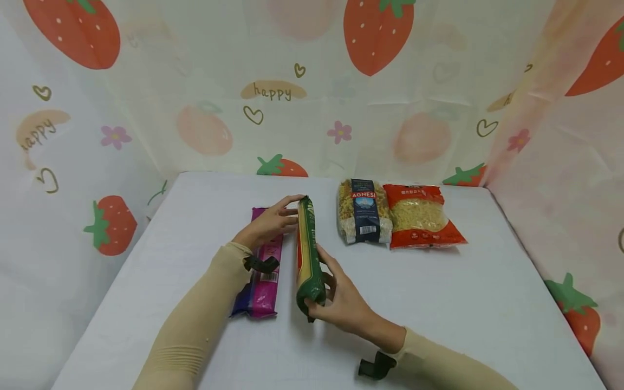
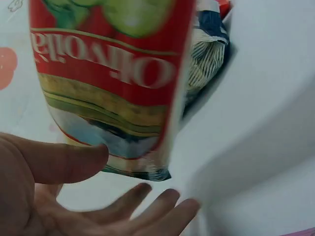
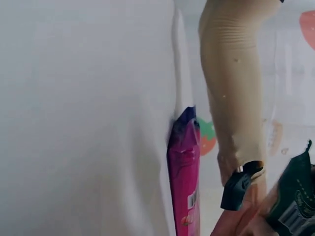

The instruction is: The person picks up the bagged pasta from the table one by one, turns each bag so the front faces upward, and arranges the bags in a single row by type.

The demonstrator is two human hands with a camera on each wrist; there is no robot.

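Note:
A long green, red and yellow Olivoilà packet (image 1: pixel 308 254) is held on its edge above the table, its long side running away from me. My right hand (image 1: pixel 343 298) grips its near end, thumb in front and fingers along the right side. At the far end is my left hand (image 1: pixel 270 225), its index finger reaching over the packet's corner. In the left wrist view the left thumb (image 2: pixel 69 162) lies across the printed face while the other fingers spread below it. A pink and purple packet (image 1: pixel 265 295) lies under the left forearm, partly hidden by it.
An Agnesi pasta bag (image 1: pixel 364 211) and a red bag (image 1: pixel 419 216) of pale pasta lie side by side at the table's back right. The white table (image 1: pixel 439 314) is enclosed by strawberry-print cloth (image 1: pixel 312 130) behind and at both sides.

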